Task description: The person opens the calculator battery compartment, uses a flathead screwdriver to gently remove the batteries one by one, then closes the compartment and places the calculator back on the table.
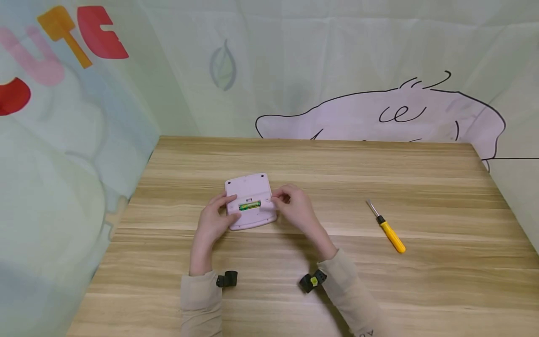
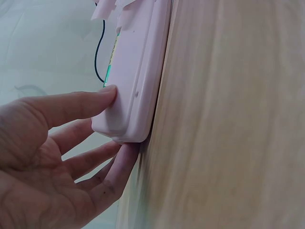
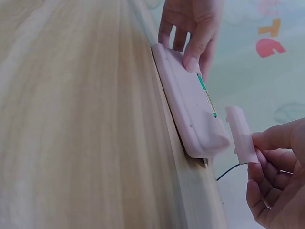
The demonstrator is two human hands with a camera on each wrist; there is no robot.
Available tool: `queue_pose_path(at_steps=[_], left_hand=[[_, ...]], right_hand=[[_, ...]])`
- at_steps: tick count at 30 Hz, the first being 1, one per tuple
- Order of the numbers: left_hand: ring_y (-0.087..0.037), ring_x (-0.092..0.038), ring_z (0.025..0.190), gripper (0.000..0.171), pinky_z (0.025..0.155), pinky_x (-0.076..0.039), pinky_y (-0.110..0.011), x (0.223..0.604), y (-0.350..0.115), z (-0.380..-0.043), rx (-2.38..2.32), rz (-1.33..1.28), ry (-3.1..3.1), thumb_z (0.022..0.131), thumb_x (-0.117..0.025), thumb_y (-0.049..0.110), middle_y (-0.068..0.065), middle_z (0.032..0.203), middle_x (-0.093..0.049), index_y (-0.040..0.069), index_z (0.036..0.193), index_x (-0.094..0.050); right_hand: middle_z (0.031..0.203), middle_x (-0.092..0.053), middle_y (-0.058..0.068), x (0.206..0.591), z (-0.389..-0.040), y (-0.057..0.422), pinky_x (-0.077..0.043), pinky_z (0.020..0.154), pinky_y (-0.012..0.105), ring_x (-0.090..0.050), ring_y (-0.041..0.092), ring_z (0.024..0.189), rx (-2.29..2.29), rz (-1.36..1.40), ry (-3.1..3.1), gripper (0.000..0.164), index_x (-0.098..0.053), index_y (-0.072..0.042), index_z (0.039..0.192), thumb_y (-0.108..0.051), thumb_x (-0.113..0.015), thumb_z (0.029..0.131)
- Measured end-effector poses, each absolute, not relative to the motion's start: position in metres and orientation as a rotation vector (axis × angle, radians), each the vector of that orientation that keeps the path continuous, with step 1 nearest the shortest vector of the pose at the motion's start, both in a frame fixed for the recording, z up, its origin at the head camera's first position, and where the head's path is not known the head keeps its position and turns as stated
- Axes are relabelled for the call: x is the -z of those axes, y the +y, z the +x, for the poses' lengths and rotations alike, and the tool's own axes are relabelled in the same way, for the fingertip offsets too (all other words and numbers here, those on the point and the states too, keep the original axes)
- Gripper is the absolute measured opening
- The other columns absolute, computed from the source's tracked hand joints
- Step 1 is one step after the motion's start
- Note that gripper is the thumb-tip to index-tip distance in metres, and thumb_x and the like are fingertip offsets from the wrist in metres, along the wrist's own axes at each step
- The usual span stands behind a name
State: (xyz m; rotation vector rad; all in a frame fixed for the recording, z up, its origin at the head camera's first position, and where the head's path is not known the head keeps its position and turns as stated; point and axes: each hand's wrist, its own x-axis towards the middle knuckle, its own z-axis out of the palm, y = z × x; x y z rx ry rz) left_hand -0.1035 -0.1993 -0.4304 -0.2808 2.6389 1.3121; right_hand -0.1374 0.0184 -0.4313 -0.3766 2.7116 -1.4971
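A flat pink calculator-like device lies on the table with its back up. In its uncovered battery slot sits a green battery. My left hand grips the device's left side, thumb on the back and fingers along the edge; the left wrist view shows a fingertip low at its end. My right hand, at the device's right side, pinches a small pink battery cover between thumb and fingers. In the right wrist view this cover, with small tabs along one edge, stands apart from the device, near the slot.
A screwdriver with a yellow handle lies on the wooden table to the right of my right hand. Behind the table hangs a printed cloth. Black wrist cameras sit at both sleeve cuffs.
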Motion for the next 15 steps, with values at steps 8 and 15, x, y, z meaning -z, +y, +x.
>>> queue_pose_path(at_steps=[8, 15], left_hand=[[-0.038, -0.021, 0.147, 0.052, 0.12, -0.016, -0.054, 0.431, -0.2, -0.104, -1.316, -0.277, 2.643, 0.086, -0.067, 0.01, -0.014, 0.158, -0.029, 0.006, 0.136, -0.053], [-0.038, -0.02, 0.147, 0.053, 0.119, -0.016, -0.054, 0.43, -0.2, -0.104, -1.303, -0.29, 2.635, 0.087, -0.067, 0.011, -0.012, 0.158, -0.028, 0.008, 0.137, -0.052]], right_hand=[[0.084, -0.068, 0.008, 0.432, -0.138, 0.024, -0.046, 0.063, 0.02, -0.056, 0.015, 0.072, 1.483, -0.356, 2.728, 0.005, -0.071, -0.005, 0.088, -0.009, -0.07, 0.085], [0.082, -0.068, 0.008, 0.432, -0.14, 0.033, -0.044, 0.062, 0.021, -0.055, 0.015, 0.072, 1.473, -0.291, 2.701, 0.007, -0.071, -0.006, 0.089, -0.011, -0.069, 0.086]])
